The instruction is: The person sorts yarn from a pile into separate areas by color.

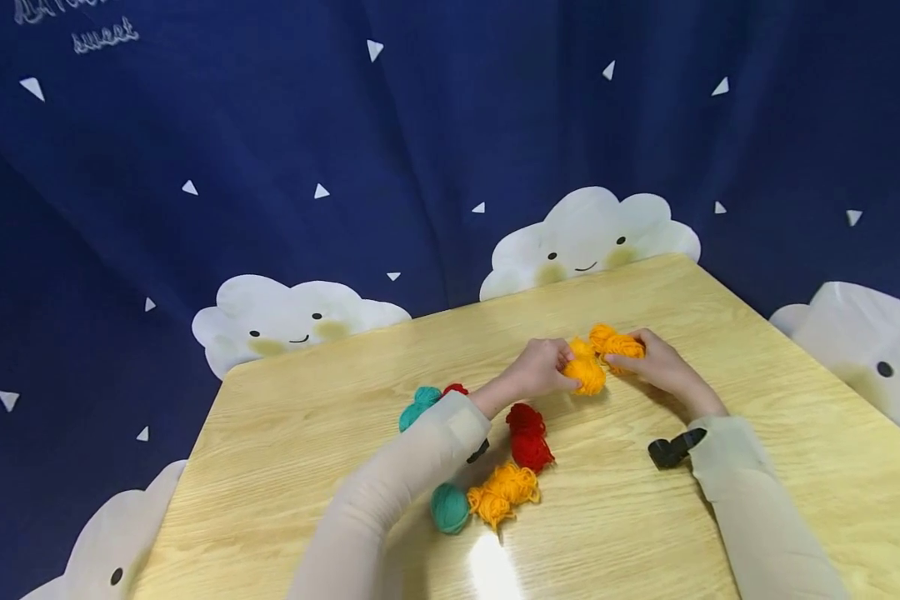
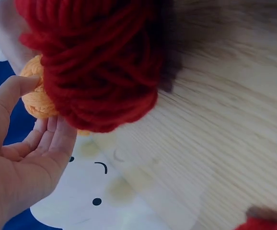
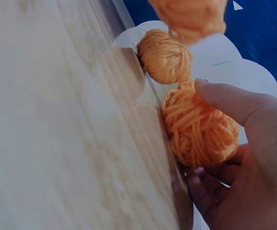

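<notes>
- Yellow yarn (image 1: 587,378) is at the far right part of the table (image 1: 270,467), pinched by the left hand (image 1: 542,368).
- Right hand (image 1: 663,367) grips orange yarn (image 1: 626,350) just right of it.
- Red yarn (image 1: 528,437) lies nearer.
- Loopy yarn (image 1: 504,493) touches a green ball (image 1: 448,508), nearest.
- Green yarn (image 1: 417,408) is left.
</notes>
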The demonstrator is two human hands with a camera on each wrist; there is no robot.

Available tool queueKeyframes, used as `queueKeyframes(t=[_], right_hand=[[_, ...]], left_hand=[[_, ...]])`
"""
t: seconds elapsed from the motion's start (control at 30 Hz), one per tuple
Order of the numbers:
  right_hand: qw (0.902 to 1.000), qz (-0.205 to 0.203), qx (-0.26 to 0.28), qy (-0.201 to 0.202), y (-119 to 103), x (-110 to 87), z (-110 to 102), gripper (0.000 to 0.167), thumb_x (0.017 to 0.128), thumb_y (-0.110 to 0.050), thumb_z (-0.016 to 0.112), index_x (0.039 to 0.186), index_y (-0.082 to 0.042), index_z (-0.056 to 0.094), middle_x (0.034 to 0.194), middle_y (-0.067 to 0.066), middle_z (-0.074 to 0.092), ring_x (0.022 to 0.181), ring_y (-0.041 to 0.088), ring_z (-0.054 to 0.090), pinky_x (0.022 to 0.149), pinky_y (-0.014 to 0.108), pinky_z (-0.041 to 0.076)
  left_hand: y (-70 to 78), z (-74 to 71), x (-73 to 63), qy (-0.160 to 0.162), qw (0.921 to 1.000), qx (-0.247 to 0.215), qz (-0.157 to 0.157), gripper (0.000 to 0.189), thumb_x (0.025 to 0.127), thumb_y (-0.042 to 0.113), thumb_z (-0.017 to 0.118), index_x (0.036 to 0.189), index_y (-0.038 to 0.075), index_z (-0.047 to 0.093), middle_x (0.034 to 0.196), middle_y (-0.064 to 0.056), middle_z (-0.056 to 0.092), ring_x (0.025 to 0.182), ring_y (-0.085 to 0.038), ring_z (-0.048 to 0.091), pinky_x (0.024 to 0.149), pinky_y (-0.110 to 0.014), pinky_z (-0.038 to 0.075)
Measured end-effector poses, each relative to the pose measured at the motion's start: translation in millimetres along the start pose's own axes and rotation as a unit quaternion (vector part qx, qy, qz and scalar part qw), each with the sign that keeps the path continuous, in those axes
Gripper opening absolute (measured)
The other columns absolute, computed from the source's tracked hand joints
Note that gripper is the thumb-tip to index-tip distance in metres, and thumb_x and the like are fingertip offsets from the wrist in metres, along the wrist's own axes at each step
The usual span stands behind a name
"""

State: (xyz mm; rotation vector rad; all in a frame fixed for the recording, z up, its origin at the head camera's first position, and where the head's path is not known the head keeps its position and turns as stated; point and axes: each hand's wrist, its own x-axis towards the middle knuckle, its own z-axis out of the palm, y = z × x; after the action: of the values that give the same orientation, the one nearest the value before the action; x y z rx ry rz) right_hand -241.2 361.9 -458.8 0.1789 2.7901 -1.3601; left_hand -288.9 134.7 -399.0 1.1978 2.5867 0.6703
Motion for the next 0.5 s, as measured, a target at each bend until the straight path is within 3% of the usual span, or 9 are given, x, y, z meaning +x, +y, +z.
queueKeyframes(t=[0.27,0.5], right_hand=[[0.9999,0.01,0.004,0.002,-1.4,1.9,0.8,0.078,0.093,-0.051,0.06,0.14,0.006,0.033,0.137,0.028,0.045,0.118,0.038,0.047,0.097,0.051,0.042],[1.0,0.005,-0.003,0.003,0.3,1.2,-0.4,0.078,0.094,-0.048,0.06,0.14,0.008,0.032,0.136,0.03,0.045,0.114,0.038,0.048,0.09,0.043,0.045]], left_hand=[[3.9,6.7,10.8,0.022,0.9992,0.008,-0.033,0.034,0.082,0.021,0.08,0.105,0.003,0.064,0.094,-0.005,0.066,0.071,-0.005,0.049,0.064,-0.009,0.04],[11.1,16.1,18.3,0.033,0.9974,0.054,-0.035,0.031,0.082,0.026,0.079,0.096,0.005,0.062,0.083,0.001,0.053,0.073,-0.008,0.044,0.059,-0.012,0.036]])
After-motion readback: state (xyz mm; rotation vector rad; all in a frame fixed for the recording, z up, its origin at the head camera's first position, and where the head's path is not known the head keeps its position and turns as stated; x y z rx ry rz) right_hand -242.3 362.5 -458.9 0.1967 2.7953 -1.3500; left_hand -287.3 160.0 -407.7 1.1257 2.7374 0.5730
